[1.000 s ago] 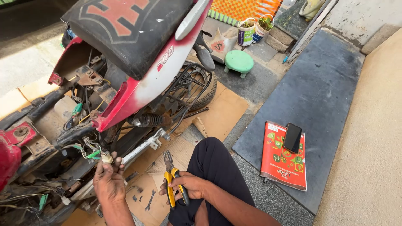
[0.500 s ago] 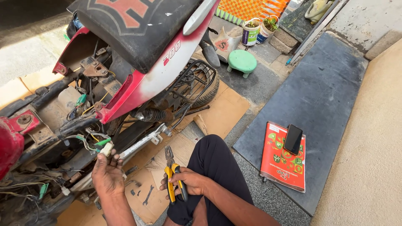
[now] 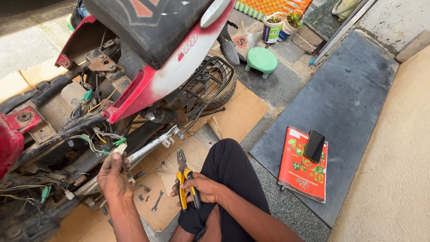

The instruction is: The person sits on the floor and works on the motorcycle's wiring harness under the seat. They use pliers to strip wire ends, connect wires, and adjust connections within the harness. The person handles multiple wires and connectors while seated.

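Left hand [image 3: 114, 177] is up against the stripped scooter [image 3: 148, 67], fingers pinched shut around a small white connector [image 3: 120, 148] on the wire bundle hanging beneath the scooter's red side panel. Right hand [image 3: 201, 188] sits low by the knee, just right of the scooter's frame, fist closed on yellow-handled pliers [image 3: 184, 179] with the nose pointing up toward the scooter. Well off to the scooter's right, a red booklet [image 3: 302, 168] lies on a dark mat [image 3: 340, 103] with a black phone [image 3: 314, 146] resting on it.
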